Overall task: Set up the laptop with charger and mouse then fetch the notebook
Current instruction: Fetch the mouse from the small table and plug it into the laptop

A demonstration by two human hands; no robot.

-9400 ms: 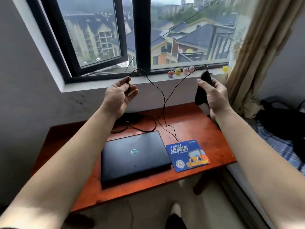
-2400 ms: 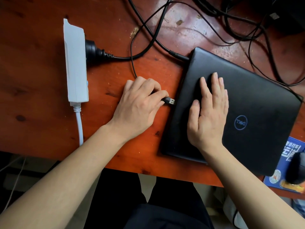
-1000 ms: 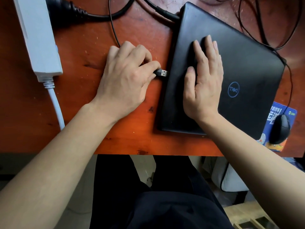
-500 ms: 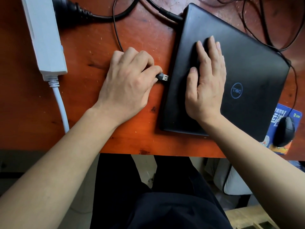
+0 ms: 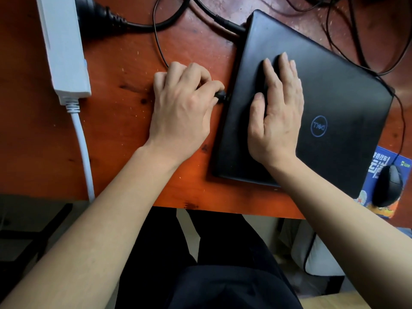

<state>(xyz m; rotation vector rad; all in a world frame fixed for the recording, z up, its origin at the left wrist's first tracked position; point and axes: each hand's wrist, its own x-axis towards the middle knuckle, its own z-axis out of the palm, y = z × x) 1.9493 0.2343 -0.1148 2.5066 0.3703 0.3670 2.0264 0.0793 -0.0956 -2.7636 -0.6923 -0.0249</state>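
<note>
A closed black laptop point(image 5: 330, 90) lies on the red-brown wooden desk point(image 5: 124, 112). My left hand point(image 5: 182, 108) pinches the mouse's black USB plug point(image 5: 221, 96), whose tip sits against the laptop's left edge with its metal end hidden. My right hand point(image 5: 276, 112) rests flat on the lid with fingers spread. The charger plug point(image 5: 227, 24) is in the laptop's far left corner. The black mouse point(image 5: 389, 186) sits on a blue mouse pad point(image 5: 379, 159) at the right. No notebook is in view.
A white power strip point(image 5: 64, 47) lies at the desk's left with a black plug point(image 5: 100, 14) in it and a white cord point(image 5: 82, 148) dropping over the front edge. Thin black cables point(image 5: 361, 52) loop behind the laptop. My dark-trousered legs are below the desk edge.
My left hand has slid right with the USB plug; its metal tip, visible before in the gap, is now against the laptop's side. My right hand stays on the lid.
</note>
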